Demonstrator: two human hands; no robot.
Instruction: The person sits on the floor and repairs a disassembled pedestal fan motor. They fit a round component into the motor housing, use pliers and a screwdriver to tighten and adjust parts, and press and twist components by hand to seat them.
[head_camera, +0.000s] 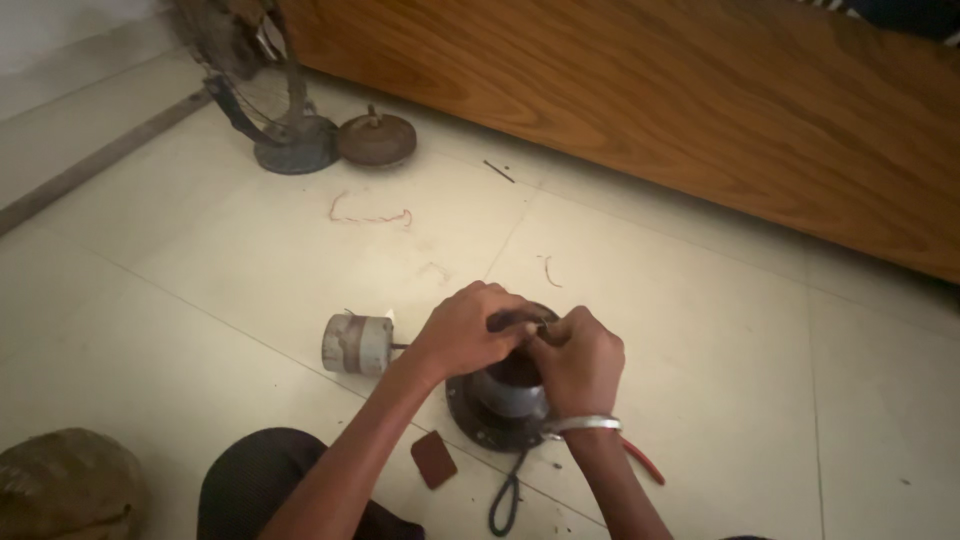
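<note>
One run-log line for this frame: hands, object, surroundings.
left hand: on motor housing top | right hand: pinching at same spot | beside: small cylinder, red-handled pliers | surface: tiled floor

A home floor used as a fan repair spot

This looks like a room in a home turned into a makeshift repair corner. The floor (700, 330) is pale glossy tile, and a large varnished wooden panel (650, 100) of furniture runs along it. Fan parts lie about: a dusty fan stand (290, 130), a round rusty disc (376, 138), a small grey motor (358, 344), bits of copper wire (370, 215), and red-handled pliers (645, 462).
</note>
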